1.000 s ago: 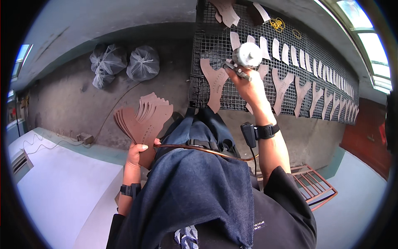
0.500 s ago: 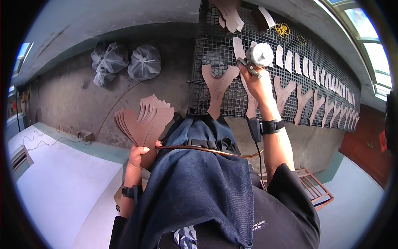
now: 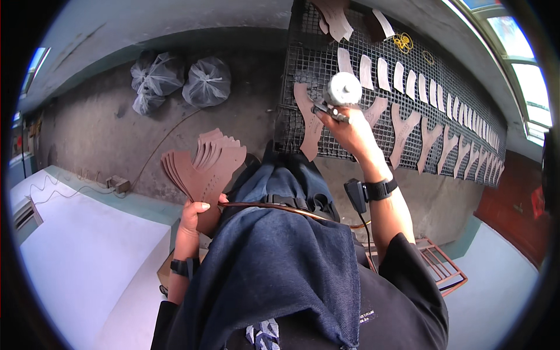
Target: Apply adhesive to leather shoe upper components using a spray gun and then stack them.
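My left hand point(image 3: 193, 217) grips a fanned stack of brown Y-shaped pieces point(image 3: 201, 169) by their narrow ends, thumb on top, left of my lap. In my right hand point(image 3: 354, 134) is a spray gun point(image 3: 344, 88) with a round white cup, held above the near left part of a black mesh rack point(image 3: 303, 65). Under it lies the leftmost Y-shaped piece point(image 3: 308, 128), partly covered by the gun and hand. More Y-shaped pieces point(image 3: 402, 131) run to the right in a row. Behind them is a row of pale curved strips point(image 3: 382, 74).
A brown hose point(image 3: 262, 205) crosses my waist. On the rack's far side are brown pieces point(image 3: 335, 20), a stack of strips point(image 3: 382, 24) and yellow bands point(image 3: 402, 42). Tied plastic bags point(image 3: 207, 83) stand on the floor. An orange-brown metal frame point(image 3: 434, 262) is at my right.
My right hand has moved left and slightly nearer with the spray gun, from beside the leftmost Y-shaped piece to over it. My left hand keeps its hold on the stack.
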{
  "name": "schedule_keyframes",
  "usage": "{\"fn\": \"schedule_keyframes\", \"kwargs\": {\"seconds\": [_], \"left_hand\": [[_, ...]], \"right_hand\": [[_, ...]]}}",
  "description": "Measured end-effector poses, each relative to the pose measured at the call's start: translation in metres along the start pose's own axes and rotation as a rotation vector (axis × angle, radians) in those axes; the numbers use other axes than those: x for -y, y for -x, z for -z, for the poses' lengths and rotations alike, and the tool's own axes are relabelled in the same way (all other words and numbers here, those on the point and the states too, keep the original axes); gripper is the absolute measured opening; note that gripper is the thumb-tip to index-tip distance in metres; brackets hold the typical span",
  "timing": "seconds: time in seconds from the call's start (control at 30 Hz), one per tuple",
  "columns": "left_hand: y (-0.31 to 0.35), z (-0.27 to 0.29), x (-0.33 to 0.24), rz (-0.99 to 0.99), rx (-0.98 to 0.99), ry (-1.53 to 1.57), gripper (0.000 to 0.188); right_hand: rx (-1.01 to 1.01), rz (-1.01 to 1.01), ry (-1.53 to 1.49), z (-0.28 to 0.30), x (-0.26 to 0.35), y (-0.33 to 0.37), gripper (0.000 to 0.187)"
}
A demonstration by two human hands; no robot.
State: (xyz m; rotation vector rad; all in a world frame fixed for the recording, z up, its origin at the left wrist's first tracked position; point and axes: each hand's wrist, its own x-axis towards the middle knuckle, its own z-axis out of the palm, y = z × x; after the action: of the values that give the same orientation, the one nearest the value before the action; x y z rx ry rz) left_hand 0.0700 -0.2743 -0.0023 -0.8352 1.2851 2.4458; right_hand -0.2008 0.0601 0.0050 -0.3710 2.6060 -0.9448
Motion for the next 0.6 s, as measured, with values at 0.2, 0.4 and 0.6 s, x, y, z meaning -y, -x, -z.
{"fn": "schedule_keyframes", "kwargs": {"seconds": [0.2, 0.4, 0.6], "left_hand": [[-0.002, 0.018, -0.001, 0.026, 0.055, -0.011, 0.053], [-0.008, 0.019, -0.016, 0.118, 0.151, -0.022, 0.052], [-0.011, 0.024, -0.017, 0.145, 0.186, -0.094, 0.054]], "right_hand": [[0.004, -0.089, -0.009, -0.006, -0.001, 0.075, 0.033], [0.126, -0.162, -0.073, -0.024, 0.018, 0.131, 0.030], [0.115, -0.246, -0.031, -0.027, 0.018, 0.149, 0.033]]}}
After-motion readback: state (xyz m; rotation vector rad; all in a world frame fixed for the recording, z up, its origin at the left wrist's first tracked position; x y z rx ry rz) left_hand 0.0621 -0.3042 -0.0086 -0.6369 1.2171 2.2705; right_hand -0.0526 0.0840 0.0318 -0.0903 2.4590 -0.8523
